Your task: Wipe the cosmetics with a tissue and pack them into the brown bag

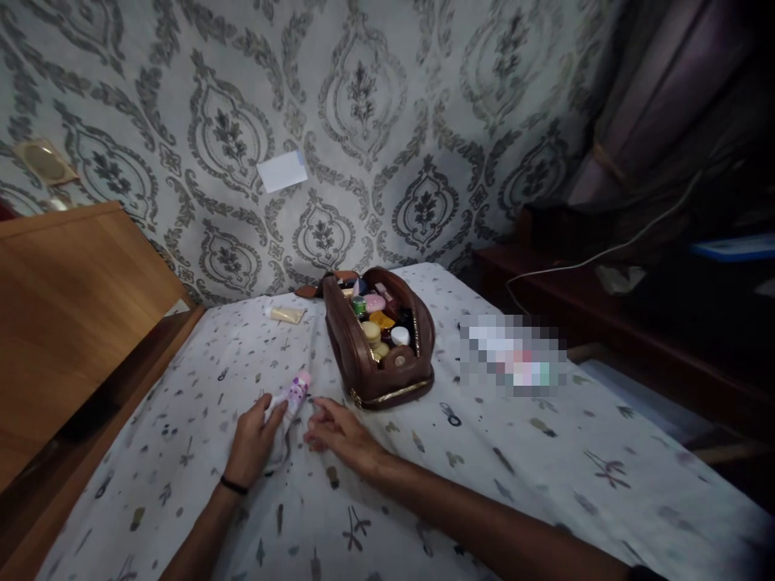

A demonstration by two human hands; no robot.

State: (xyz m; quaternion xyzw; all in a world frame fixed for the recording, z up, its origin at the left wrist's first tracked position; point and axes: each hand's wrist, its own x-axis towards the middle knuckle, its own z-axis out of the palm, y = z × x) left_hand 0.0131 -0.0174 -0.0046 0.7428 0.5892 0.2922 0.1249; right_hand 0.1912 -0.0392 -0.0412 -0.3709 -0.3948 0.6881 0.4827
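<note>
My left hand (pixel 251 436), with a dark band at the wrist, is closed around a small pink-capped bottle (pixel 297 390) with purple print on it. A white cloth (pixel 279 448) bunches under the same hand, and its lower end rests on the sheet. Just right of the bottle is my right hand (pixel 344 436), its fingers partly bent and apart, with nothing in them. Beyond both hands stands a brown bag (pixel 348 355), unzipped at the top. Inside it are several cosmetic items, including a white-lidded jar (pixel 400 336) and a pink oval item (pixel 374 303).
A cream-coloured tube (pixel 286 315) lies left of the bag on the patterned sheet (pixel 484 484). A blurred-out item (pixel 514 355) is to the right. A wooden headboard-like panel (pixel 78 307) borders the left side, the papered wall (pixel 363 161) the back. A cable (pixel 581 265) hangs at right.
</note>
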